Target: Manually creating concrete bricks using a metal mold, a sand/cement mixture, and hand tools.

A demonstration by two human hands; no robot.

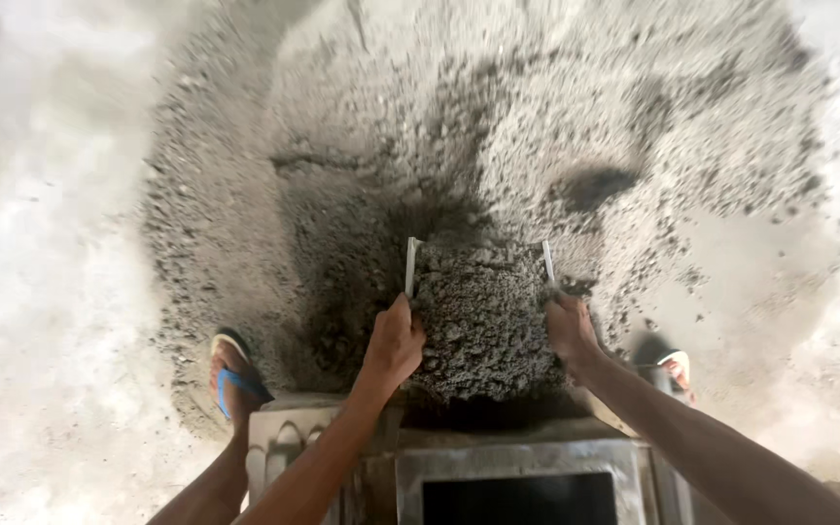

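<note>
Gripping a metal scoop pan (546, 262) by its side edges, your left hand (393, 345) and right hand (570, 327) are both closed on it; between them sits its gravelly load (480, 321), the grey heap (498, 126) just beyond.

Heap (498, 126): mid grey, speckled with darker grit, with near-black damp patches toward its middle. Floor (41, 292): pale whitish grey, faintly mottled. Pan (411, 264): light metallic grey rims, filled with coarse dark grey mix (483, 321). Mould (517, 462): dull grey frame around a black opening; beside it a pale grey block (279, 437) with arched relief pattern. Sandal (230, 379): white sole, blue strap. Second sandal (678, 365): white sole.
</note>
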